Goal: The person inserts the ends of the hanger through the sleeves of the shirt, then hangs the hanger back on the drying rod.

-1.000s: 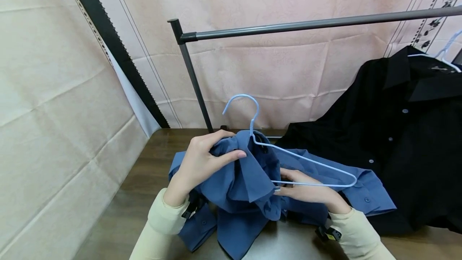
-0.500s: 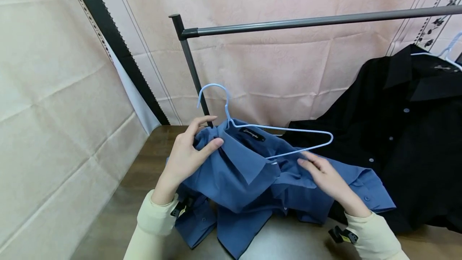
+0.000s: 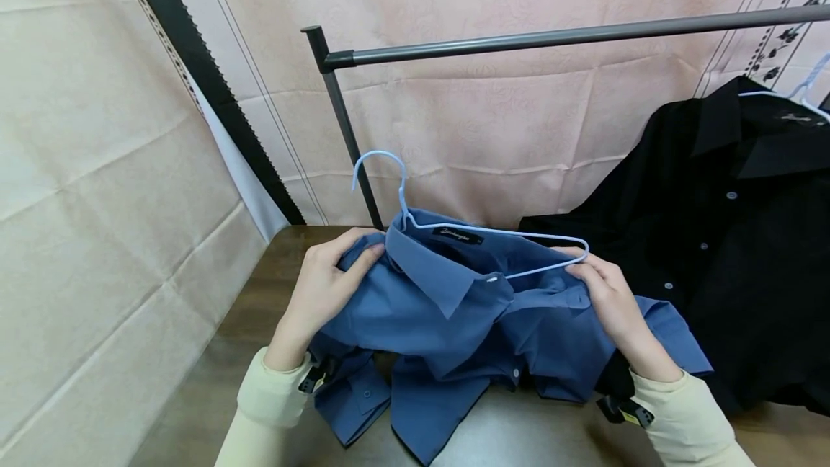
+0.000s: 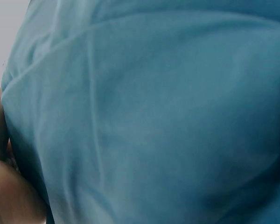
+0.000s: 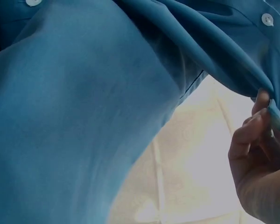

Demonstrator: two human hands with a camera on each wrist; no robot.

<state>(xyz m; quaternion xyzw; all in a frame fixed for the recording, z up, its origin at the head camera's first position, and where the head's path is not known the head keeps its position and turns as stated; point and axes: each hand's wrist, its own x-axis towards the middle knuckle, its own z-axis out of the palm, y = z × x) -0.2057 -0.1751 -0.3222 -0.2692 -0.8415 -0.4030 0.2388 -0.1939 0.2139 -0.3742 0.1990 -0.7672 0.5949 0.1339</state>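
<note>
A blue button-up shirt (image 3: pixel 428 323) lies bunched on the table, its collar and dark neck label facing up. A light blue hanger (image 3: pixel 403 186) runs through its neck opening. The hook points up, the right arm shows above the cloth, and the left arm is hidden inside. My left hand (image 3: pixel 320 283) pinches the shirt's left shoulder. With thumb and fingers, my right hand (image 3: pixel 612 298) holds the cloth by the hanger's right end; whether it also grips the hanger, I cannot tell. The right wrist view shows curled right-hand fingers (image 5: pixel 254 133) on a fold.
A dark metal clothes rack (image 3: pixel 558 42) stands behind the shirt. On the right, a black shirt (image 3: pixel 733 258) hangs from another light blue hanger (image 3: pixel 804 89). The brown table (image 3: pixel 227 366) extends left and in front. Pale patterned cloth (image 3: pixel 486 114) covers the wall.
My right hand has come out from under the hanger and moved right and up to its end, spreading the cloth. The hanger and left hand have shifted left; collar and label now lie exposed.
</note>
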